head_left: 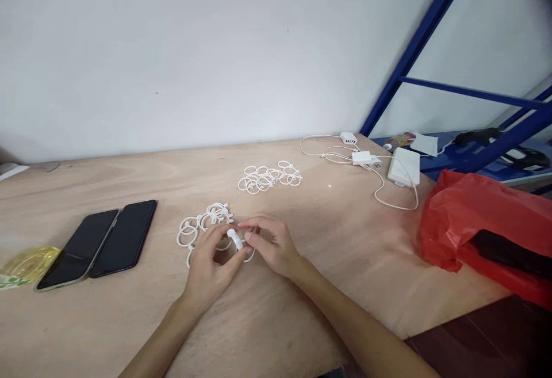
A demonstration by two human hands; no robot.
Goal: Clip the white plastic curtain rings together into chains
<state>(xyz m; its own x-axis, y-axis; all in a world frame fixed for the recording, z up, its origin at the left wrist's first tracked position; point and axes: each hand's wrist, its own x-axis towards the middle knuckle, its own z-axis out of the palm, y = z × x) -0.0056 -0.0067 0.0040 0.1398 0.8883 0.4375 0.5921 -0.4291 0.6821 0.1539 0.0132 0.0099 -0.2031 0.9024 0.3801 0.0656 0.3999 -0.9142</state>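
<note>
Between the thumb and fingers of my left hand [211, 268] is a small white plastic piece [235, 239], tube-like with a rounded end, held tilted just above the table. Close against its right side, the thumb and fingers of my right hand [276, 245] are drawn together; what they pinch is hidden. Under and behind my left hand lies a loose pile of white plastic rings [188, 232] with small tabs. Part of a ring also shows below my right fingertips, and I cannot tell whether it is held. Farther back rests a second cluster of white rings [259, 181].
Two dark phones [123, 240] lie side by side at left, beside a yellow-clear plastic packet [30, 266]. White chargers [361, 158] with cables and a white box [403, 167] sit back right. A red plastic bag [466, 211] covers the right edge, near a blue metal frame [401, 73].
</note>
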